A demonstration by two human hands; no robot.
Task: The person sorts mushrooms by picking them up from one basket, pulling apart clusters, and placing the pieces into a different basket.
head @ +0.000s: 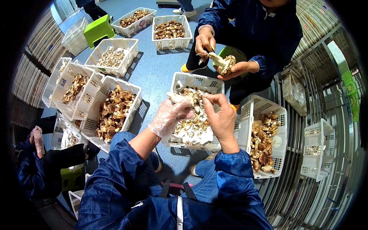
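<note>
My left hand (175, 112), in a clear plastic glove, grips a mushroom (173, 97) whose pale stem points to the left. Bare and ungloved, my right hand (221, 115) is close to its right side, thumb and forefinger pinched together. Whether something small sits between those fingertips cannot be made out. Both hands are above a white perforated plastic crate (198, 77) between my knees. Inside it lie white and brown mushroom trimmings (195, 129).
Brown mushrooms fill a crate (133, 106) at left and another crate (283, 138) at right. Opposite, a co-worker's hands (240, 69) hold a large mushroom (222, 63). More crates (172, 43) and a green stool (99, 28) stand on the blue floor (155, 69). Metal racks (296, 161) line the right.
</note>
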